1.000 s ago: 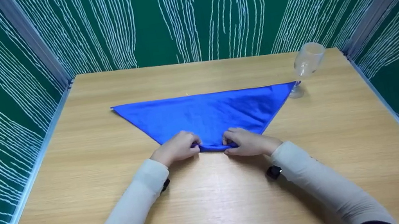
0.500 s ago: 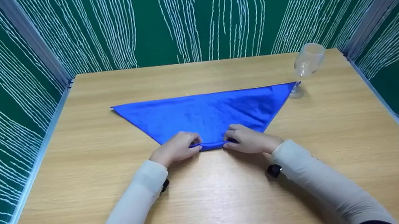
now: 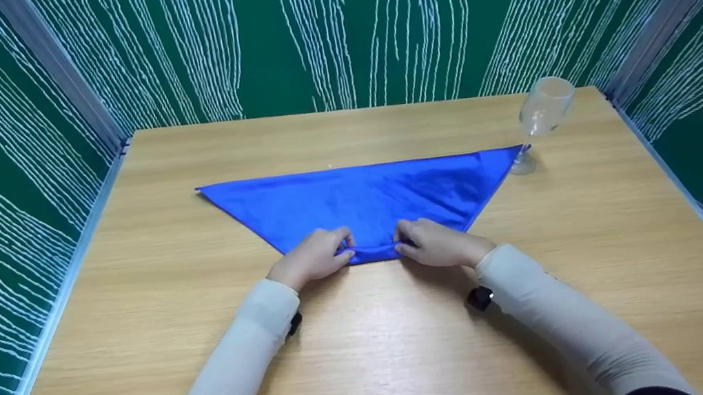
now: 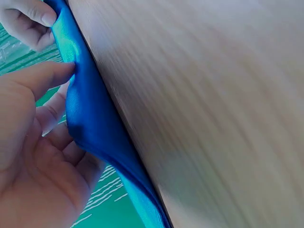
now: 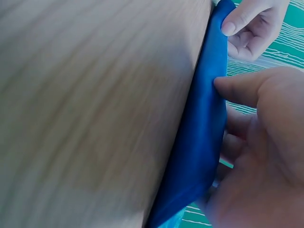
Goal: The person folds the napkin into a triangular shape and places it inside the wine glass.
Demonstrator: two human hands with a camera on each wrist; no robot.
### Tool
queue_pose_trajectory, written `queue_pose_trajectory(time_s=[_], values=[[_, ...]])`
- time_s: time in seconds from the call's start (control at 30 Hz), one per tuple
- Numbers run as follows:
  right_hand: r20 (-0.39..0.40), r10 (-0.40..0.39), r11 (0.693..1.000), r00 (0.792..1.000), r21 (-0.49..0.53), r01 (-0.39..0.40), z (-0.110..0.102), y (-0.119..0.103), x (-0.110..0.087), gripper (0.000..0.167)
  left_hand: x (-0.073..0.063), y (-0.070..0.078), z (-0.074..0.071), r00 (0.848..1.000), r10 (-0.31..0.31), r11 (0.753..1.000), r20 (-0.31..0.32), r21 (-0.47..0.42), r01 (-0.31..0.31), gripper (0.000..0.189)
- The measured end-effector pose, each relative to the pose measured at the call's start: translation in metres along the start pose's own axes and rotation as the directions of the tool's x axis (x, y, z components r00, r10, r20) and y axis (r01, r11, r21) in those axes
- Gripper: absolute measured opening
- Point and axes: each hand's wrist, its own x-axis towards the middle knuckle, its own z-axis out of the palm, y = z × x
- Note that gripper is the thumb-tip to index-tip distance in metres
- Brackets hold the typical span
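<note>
A blue cloth napkin (image 3: pixel 352 201) lies on the table as a wide shape, long edge at the far side, narrowing to a short folded strip at the near side. My left hand (image 3: pixel 317 255) pinches the left part of that strip between thumb and curled fingers. At its right part, my right hand (image 3: pixel 436 242) pinches the strip likewise. In the left wrist view the thumb (image 4: pixel 52 76) presses the raised fold of the napkin (image 4: pixel 90 99). The right wrist view has the thumb (image 5: pixel 237 89) on the fold, fingers partly hidden behind the cloth.
A clear stemmed glass (image 3: pixel 545 106) stands at the back right, its foot right by the napkin's right corner. The wooden table (image 3: pixel 375 354) is bounded by green walls (image 3: pixel 259 44) with white wavy lines at the back and both sides.
Both hands have shifted slightly away from the body, rolling the near edge of the napkin a little further over. The near strip looks flatter and more even. The glass has not moved.
</note>
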Motion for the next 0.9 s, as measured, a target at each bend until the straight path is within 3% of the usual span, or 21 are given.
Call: queue_pose_trajectory(time_s=[0.1, 0.23, 0.47, 0.9], values=[[-0.024, 0.006, 1.000, 1.000, 0.014, -0.006, 0.0013, -0.0001, 0.0011, 0.007, 0.0024, 0.0003, -0.0006, 1.000, -0.014, 1.000, 0.007, 0.001, 0.014, 0.014], [-0.087, -0.033, 0.998, 0.996, -0.048, 0.029, 0.0048, 0.0001, 0.0030, 0.007, 0.0043, 0.0013, -0.0013, 0.999, -0.046, 0.999, 0.026, 0.005, 0.046, 0.013], [-0.220, -0.149, 0.980, 0.964, -0.166, 0.114, 0.0099, 0.0041, 0.0040, 0.011, 0.0038, 0.0022, -0.0003, 0.998, -0.057, 0.998, 0.016, -0.003, 0.057, 0.011], [-0.175, -0.125, 0.986, 0.977, -0.135, 0.102, 0.0052, -0.0008, -0.0015, 0.006, -0.0044, 0.0063, 0.0012, 1.000, 0.008, 0.999, 0.006, 0.048, -0.008, 0.007]])
